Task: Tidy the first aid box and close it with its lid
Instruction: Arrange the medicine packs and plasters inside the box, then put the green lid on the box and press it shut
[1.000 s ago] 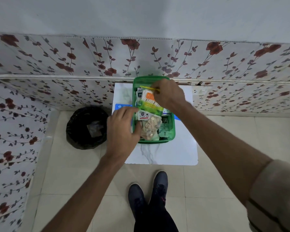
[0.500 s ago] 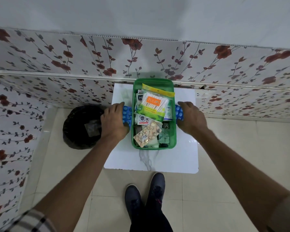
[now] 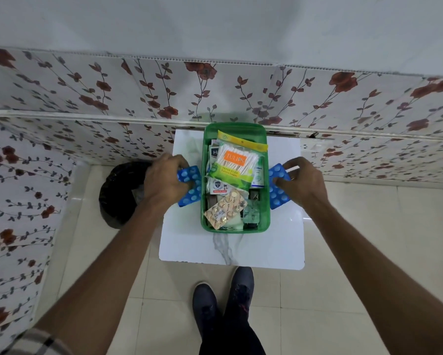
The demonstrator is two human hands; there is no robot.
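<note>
your hands have left the contents: a second ago your left hand (image 3: 167, 184) was among the packets and your right hand (image 3: 301, 184) was tucking at the far end of the green first aid box (image 3: 235, 228), and half a second ago they had dropped to the two sides. now each grip is closed on one end of a blue panel with pale round bumps (image 3: 189, 187) that sticks out from under the box, left end in the left hand, right end in the right. both ends have tilted up a little since then, so you seem to be drawing it free or lifting it. i take this panel to be the lid, though i cannot tell for sure while the box covers its middle.

the box sits open on the white counter (image 3: 230, 249), its far end near the flowered wall. inside, the cotton swab packet (image 3: 237, 166) lies on top, with a gold blister strip (image 3: 225, 210) nearer you and smaller sachets beneath. everything lies within the rim, apart from the yellow header of the swab packet, which rides high at the far end.

that suggests the sorting is done and the closing step has begun. the panel must come out from beneath without tipping the box, then go on top; press the swab packet down first if it fouls the lid
</note>
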